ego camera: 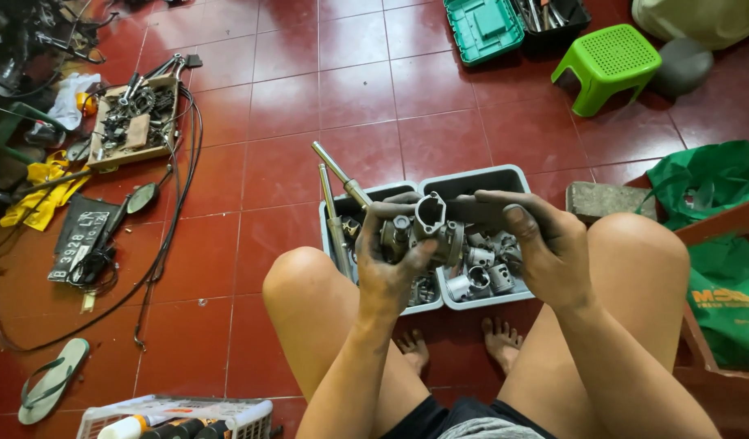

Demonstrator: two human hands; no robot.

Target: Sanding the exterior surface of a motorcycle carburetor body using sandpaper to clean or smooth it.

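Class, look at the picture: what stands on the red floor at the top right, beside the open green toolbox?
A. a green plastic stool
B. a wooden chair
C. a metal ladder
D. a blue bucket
A: a green stool with a perforated seat stands right of the toolbox.

One head view, looking steeply down from your seat.
Your hands and knees sit close at lower centre; the red tile floor (pixel 309 89) runs away toward the frame's top, stool (pixel 606 63) upper right.

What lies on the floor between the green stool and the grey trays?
Head view: only bare red floor tiles between the green stool and the grey trays.
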